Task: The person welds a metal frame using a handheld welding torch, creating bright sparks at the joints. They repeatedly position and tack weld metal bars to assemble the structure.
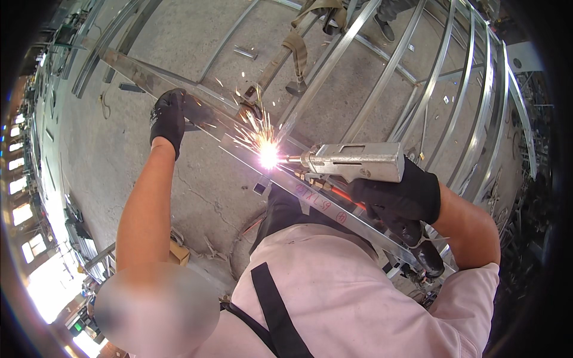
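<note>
My right hand [409,194], in a black glove, is wrapped around a welding gun [361,161] with a boxy silver metal body. Its narrow nozzle points left at a long metal bar [322,206], which runs slantwise in front of me and has handwritten red marks. At the nozzle's tip a bright glow [268,156] throws sparks up and to the left. Also gloved in black, my left hand [169,119] grips the bar's farther left part, its fingers closed over the edge. The glare hides the spot under the nozzle.
Long metal rails [385,83] form a frame on the right. A strap [295,51] hangs over a bar at the far side, near a hammer-like head [296,88]. Another person's shoe [384,28] shows at the top. A red hose [346,194] runs beneath the gun.
</note>
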Demonstrator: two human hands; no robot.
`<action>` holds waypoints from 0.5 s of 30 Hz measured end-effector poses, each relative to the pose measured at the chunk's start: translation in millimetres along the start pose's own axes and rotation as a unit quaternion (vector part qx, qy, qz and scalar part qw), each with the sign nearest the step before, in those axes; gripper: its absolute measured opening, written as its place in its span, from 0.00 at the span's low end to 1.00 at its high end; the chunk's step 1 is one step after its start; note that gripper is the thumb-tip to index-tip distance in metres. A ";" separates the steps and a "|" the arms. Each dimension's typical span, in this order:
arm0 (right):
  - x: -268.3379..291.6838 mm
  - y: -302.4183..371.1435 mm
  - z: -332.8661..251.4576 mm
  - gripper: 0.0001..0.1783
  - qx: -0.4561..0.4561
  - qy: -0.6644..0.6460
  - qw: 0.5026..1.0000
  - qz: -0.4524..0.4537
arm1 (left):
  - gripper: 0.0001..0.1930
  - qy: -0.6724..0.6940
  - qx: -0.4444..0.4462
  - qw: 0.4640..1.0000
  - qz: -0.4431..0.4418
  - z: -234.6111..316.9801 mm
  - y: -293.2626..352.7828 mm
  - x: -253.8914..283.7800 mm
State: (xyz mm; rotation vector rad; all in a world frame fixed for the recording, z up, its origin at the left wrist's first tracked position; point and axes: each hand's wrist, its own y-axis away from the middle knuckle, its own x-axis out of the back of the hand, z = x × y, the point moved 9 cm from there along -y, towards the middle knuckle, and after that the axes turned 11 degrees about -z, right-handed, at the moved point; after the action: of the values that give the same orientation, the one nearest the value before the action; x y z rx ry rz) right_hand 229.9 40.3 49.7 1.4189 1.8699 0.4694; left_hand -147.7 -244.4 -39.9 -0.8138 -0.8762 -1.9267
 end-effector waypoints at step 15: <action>-2.0 8.1 4.9 0.28 0.008 0.014 1.000 0.001 | 0.20 0.004 -0.001 1.000 0.008 -6.4 -2.9 0.8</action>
State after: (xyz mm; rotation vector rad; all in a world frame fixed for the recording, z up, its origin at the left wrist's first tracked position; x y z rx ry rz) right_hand 239.2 40.4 52.5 1.4326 1.8992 0.4791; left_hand -151.9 -248.8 -43.5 -0.8106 -0.8608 -1.9149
